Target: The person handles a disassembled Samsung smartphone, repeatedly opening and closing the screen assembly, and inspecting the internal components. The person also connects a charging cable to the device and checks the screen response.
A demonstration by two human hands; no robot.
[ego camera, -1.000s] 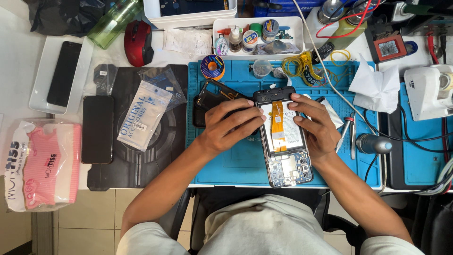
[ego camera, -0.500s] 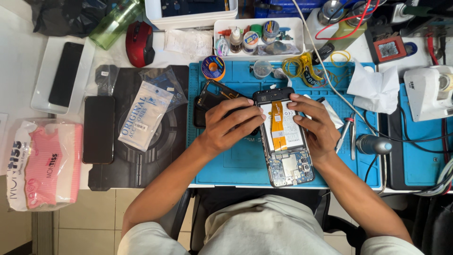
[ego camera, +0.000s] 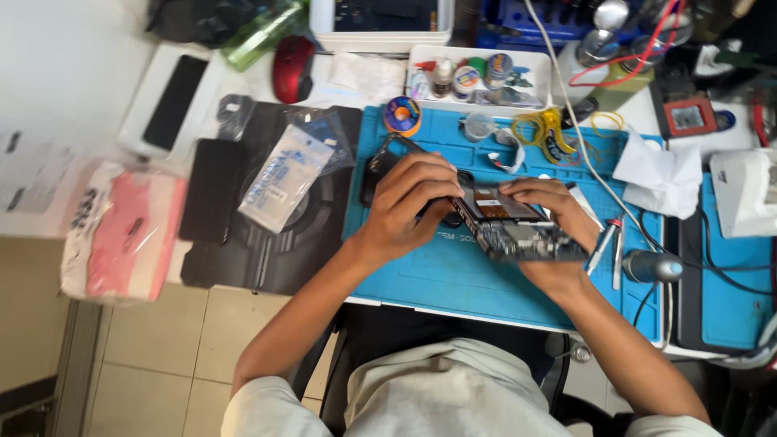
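An opened smartphone [ego camera: 511, 225] with bare circuit boards and a dark panel is lifted and tilted over the blue work mat [ego camera: 453, 275]. My left hand [ego camera: 409, 202] grips its left end from above. My right hand [ego camera: 546, 222] holds its right side, fingers curled over the top edge and palm underneath. A black phone back cover [ego camera: 379, 168] lies on the mat just left of my left hand.
A black mat [ego camera: 267, 243] at left carries a clear plastic bag [ego camera: 283, 176] and a dark phone [ego camera: 210, 190]. A pink package [ego camera: 121, 235] hangs off the left edge. A white tray of small jars [ego camera: 481, 77], a tape roll [ego camera: 401, 115], tweezers [ego camera: 607, 243], white tissue [ego camera: 660, 174] and cables crowd the back and right.
The phone lay flat lengthwise on the mat; now both hands have lifted it and turned it sideways, tilted up. The camera view has shifted slightly.
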